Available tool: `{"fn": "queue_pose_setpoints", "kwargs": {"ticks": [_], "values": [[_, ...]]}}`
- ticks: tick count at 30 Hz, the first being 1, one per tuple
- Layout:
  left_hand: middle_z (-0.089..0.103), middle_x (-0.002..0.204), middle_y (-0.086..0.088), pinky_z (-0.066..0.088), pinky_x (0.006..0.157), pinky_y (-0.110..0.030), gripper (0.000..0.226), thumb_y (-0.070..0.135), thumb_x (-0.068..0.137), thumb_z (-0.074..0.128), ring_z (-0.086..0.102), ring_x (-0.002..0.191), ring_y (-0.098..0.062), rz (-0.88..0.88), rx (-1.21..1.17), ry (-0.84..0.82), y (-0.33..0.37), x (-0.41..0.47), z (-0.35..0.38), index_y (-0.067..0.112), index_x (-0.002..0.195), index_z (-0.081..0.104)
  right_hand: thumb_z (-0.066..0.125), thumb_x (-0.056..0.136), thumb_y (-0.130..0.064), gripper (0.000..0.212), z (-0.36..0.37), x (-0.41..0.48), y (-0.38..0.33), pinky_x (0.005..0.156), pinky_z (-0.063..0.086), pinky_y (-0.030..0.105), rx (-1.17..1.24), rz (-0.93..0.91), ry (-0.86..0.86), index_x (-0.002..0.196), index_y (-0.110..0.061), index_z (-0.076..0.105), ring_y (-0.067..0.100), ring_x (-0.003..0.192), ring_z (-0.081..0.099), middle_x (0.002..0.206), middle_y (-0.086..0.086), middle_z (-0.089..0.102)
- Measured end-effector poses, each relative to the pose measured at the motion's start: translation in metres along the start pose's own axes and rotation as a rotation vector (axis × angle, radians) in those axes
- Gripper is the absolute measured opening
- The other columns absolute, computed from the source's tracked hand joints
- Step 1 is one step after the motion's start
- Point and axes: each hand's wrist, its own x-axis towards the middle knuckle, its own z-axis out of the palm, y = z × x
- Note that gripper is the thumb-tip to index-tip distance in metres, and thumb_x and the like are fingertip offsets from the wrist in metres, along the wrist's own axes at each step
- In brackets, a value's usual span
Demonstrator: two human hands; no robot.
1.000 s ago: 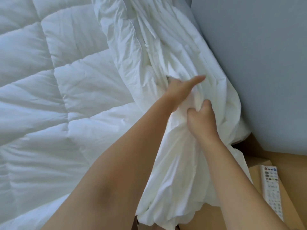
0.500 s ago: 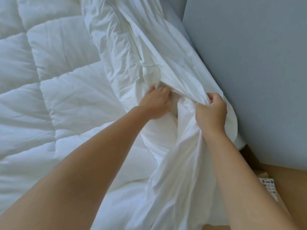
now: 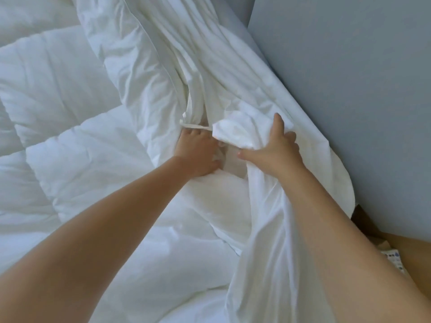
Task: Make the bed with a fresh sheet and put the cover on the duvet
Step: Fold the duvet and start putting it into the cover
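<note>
A white quilted duvet point(image 3: 81, 159) covers the left of the view. The thin white duvet cover point(image 3: 268, 252) lies crumpled along its right side, running up toward the top. My left hand point(image 3: 198, 152) reaches into the cover's opening, fingers curled into the duvet's corner beneath a narrow white tie strap point(image 3: 196, 127). My right hand point(image 3: 272, 148) holds a folded edge of the cover between spread thumb and fingers, holding the opening apart. The inside of the cover is hidden.
A grey wall point(image 3: 349, 89) runs close along the right of the bedding. At the lower right, part of a white remote control point(image 3: 394, 259) lies on a brown wooden surface point(image 3: 415, 257), partly hidden by my right forearm.
My left hand has pushed deeper under the cover's edge onto the duvet corner. My right hand has shifted from a closed fist on the cover to a wider hold on its folded edge.
</note>
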Motion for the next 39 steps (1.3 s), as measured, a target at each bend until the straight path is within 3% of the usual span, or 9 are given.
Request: {"fn": "queue_pose_setpoints", "kwargs": {"ticks": [4, 6, 8, 10, 16, 22, 26, 33, 39], "values": [[0.042, 0.138, 0.000, 0.029, 0.101, -0.039, 0.058, 0.038, 0.087, 0.044, 0.038, 0.126, -0.024, 0.362, 0.151, 0.108, -0.005, 0.009, 0.005, 0.019, 0.141, 0.033, 0.072, 0.075, -0.044, 0.111, 0.016, 0.034, -0.024, 0.094, 0.037, 0.047, -0.329, 0.007, 0.028, 0.149, -0.026, -0.009, 0.037, 0.129, 0.036, 0.148, 0.018, 0.024], [0.033, 0.148, 0.004, 0.025, 0.106, -0.039, 0.065, 0.035, 0.088, 0.042, 0.031, 0.133, -0.023, 0.418, 0.103, 0.073, -0.007, 0.014, 0.006, 0.023, 0.148, 0.021, 0.065, 0.083, -0.027, 0.078, 0.015, 0.045, -0.028, 0.077, 0.040, 0.036, -0.347, -0.002, 0.040, 0.145, -0.016, 0.020, 0.031, 0.113, 0.052, 0.126, 0.010, 0.050], [0.022, 0.155, 0.003, 0.018, 0.111, -0.038, 0.071, 0.032, 0.089, 0.041, 0.022, 0.140, -0.021, 0.455, 0.042, -0.026, -0.003, 0.017, 0.008, 0.026, 0.151, 0.008, 0.057, 0.082, -0.018, 0.027, 0.007, 0.052, -0.025, 0.063, 0.038, 0.027, -0.137, 0.013, 0.106, 0.109, -0.014, 0.052, 0.026, 0.088, 0.059, 0.092, -0.003, 0.057], [0.026, 0.155, -0.001, 0.012, 0.112, -0.040, 0.066, 0.034, 0.092, 0.036, 0.023, 0.141, -0.022, 0.449, 0.035, -0.177, 0.002, 0.020, 0.015, 0.027, 0.151, 0.006, 0.053, 0.075, -0.011, 0.007, -0.006, 0.056, -0.016, 0.051, 0.032, 0.023, 0.215, 0.079, 0.219, 0.078, -0.015, 0.050, 0.019, 0.062, 0.049, 0.068, -0.006, 0.047], [0.036, 0.149, -0.009, 0.033, 0.102, -0.042, 0.072, 0.071, 0.087, 0.024, 0.040, 0.129, -0.036, 0.019, -0.078, -0.606, -0.039, 0.018, 0.014, 0.038, 0.149, 0.006, 0.050, 0.067, 0.002, 0.020, -0.037, 0.052, 0.007, 0.045, 0.032, 0.021, 0.577, 0.116, 0.483, 0.064, -0.017, 0.046, 0.013, 0.054, 0.038, 0.060, -0.007, 0.042], [0.054, 0.127, 0.002, 0.040, 0.082, -0.034, 0.090, 0.082, 0.068, 0.044, 0.053, 0.115, -0.023, -0.075, -0.680, -0.171, 0.022, 0.009, -0.011, 0.025, 0.138, 0.038, 0.061, 0.072, -0.003, 0.034, -0.036, 0.044, 0.002, 0.054, 0.037, 0.023, 0.751, 0.219, 0.306, 0.103, 0.009, 0.059, 0.014, 0.072, 0.047, 0.081, 0.004, 0.054], [0.057, 0.123, -0.004, 0.046, 0.086, -0.038, 0.061, 0.049, 0.085, 0.057, 0.055, 0.110, -0.027, -0.138, -1.007, -0.138, 0.087, 0.031, -0.020, 0.016, 0.132, 0.038, 0.059, 0.073, -0.002, 0.030, -0.038, 0.040, -0.002, 0.061, 0.041, 0.026, 0.746, 0.222, 0.271, 0.101, 0.008, 0.060, 0.017, 0.072, 0.052, 0.088, 0.005, 0.065], [0.064, 0.118, -0.009, 0.048, 0.085, -0.038, 0.030, 0.013, 0.096, 0.040, 0.060, 0.110, -0.030, -0.364, -0.147, -0.245, 0.002, 0.013, 0.021, 0.013, 0.121, 0.056, 0.053, 0.068, 0.005, 0.028, -0.044, 0.039, 0.003, 0.054, 0.030, 0.026, 0.752, 0.111, 0.438, 0.093, 0.018, 0.052, 0.013, 0.069, 0.038, 0.078, 0.003, 0.044], [0.057, 0.116, -0.009, 0.036, 0.064, -0.036, 0.031, 0.016, 0.091, 0.045, 0.059, 0.100, -0.033, -0.070, -0.241, 0.051, 0.019, 0.010, 0.007, 0.010, 0.122, 0.045, 0.054, 0.075, -0.008, 0.018, -0.034, 0.039, 0.005, 0.051, 0.035, 0.025, 0.627, 0.175, 0.351, 0.090, 0.001, 0.058, 0.016, 0.068, 0.046, 0.077, 0.003, 0.050]]}}
